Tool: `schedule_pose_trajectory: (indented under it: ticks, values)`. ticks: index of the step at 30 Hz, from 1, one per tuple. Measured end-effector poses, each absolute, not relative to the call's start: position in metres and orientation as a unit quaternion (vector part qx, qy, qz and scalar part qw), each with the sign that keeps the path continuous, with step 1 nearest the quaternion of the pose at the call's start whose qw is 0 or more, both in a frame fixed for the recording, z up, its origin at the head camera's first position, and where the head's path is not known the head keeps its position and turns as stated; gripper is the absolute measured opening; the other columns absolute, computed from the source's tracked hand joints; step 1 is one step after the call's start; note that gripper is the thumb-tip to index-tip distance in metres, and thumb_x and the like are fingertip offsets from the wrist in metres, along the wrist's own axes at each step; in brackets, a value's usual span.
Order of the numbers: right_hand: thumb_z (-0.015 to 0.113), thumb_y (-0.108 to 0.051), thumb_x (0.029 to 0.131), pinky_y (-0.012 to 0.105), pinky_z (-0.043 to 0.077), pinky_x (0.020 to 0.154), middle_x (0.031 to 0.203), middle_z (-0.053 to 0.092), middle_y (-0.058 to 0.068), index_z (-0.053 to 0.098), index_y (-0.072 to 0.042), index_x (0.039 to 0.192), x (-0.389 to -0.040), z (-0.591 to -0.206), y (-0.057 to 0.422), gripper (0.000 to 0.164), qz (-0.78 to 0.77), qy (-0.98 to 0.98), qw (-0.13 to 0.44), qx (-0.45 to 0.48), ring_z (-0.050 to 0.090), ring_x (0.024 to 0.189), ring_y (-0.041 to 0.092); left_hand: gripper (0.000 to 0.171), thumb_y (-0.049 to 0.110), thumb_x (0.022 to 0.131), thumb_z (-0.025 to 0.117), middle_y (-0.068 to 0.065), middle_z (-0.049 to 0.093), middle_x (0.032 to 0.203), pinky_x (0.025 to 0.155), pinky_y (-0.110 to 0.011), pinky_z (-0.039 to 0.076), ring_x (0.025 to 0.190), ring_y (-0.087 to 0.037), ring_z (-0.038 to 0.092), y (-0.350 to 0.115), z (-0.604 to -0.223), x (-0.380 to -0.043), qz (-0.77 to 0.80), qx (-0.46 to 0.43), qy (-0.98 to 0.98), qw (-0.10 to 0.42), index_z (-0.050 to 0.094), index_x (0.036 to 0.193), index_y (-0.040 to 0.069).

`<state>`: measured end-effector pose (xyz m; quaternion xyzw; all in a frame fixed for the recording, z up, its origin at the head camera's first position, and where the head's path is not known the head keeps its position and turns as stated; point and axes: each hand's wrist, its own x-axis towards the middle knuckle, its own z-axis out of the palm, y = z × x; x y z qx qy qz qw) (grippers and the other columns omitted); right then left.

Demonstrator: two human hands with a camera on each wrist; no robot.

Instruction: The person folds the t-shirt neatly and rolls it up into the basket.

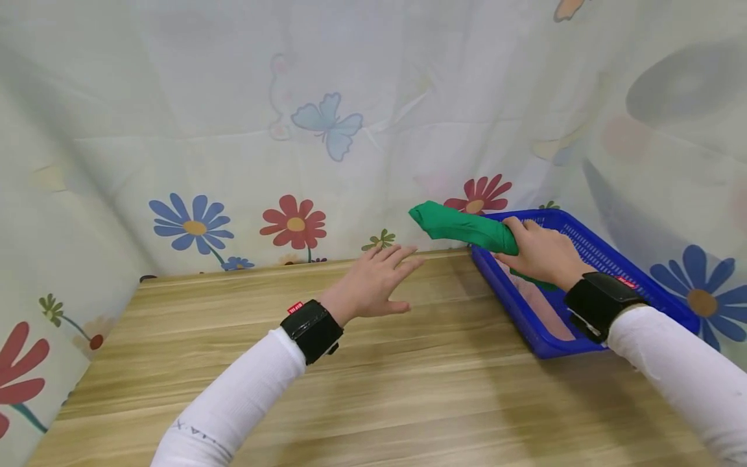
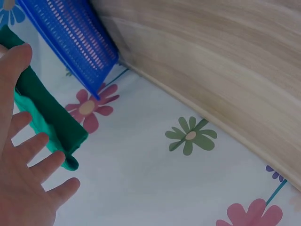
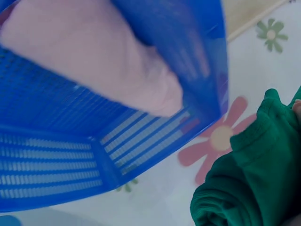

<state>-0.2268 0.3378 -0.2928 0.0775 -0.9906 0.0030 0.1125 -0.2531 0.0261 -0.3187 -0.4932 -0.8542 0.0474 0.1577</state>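
Observation:
A green cloth (image 1: pixel 463 227), folded or rolled into a long bundle, is gripped at one end by my right hand (image 1: pixel 543 253). Its free end points left, above the back of the table, and loose folds show in the right wrist view. My left hand (image 1: pixel 373 282) is over the table with fingers spread and nothing in it, apart from the green cloth in the head view. Beneath the right hand stands a blue plastic basket (image 1: pixel 519 324). A rolled pink cloth (image 1: pixel 545 305) lies along the basket's left side, partly hidden by the right hand and green cloth.
The wood-grain table (image 1: pixel 327 402) ends at a white curtain (image 1: pixel 245 162) printed with flowers and a butterfly, which also closes off both sides. The basket sits at the table's back right, close to the curtain.

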Motion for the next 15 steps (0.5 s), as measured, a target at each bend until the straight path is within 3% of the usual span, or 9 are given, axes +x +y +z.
schedule_pose_trajectory:
  ticks: [4, 15]
  values:
    - [0.05, -0.061, 0.075, 0.053, 0.045, 0.063, 0.103, 0.05, 0.026, 0.034, -0.004, 0.122, -0.228, -0.291, 0.355, 0.076, 0.005, -0.994, 0.104, 0.043, 0.054, 0.081, 0.039, 0.079, 0.061, 0.075, 0.05, -0.005, 0.024, 0.141, 0.098, -0.044, 0.028, 0.126, -0.024, 0.027, 0.023, -0.325, -0.25, 0.049, -0.503, -0.848, 0.159, 0.028, 0.137, 0.018]
    - [0.043, -0.066, 0.074, 0.058, 0.041, 0.065, 0.108, 0.045, 0.034, 0.028, 0.003, 0.127, -0.227, -0.294, 0.386, 0.087, 0.021, -0.997, 0.079, 0.006, 0.051, 0.084, 0.047, 0.076, 0.056, 0.078, 0.05, -0.005, 0.022, 0.143, 0.101, -0.041, 0.024, 0.127, -0.022, 0.027, 0.016, -0.34, -0.244, 0.041, -0.517, -0.848, 0.108, 0.024, 0.138, 0.018]
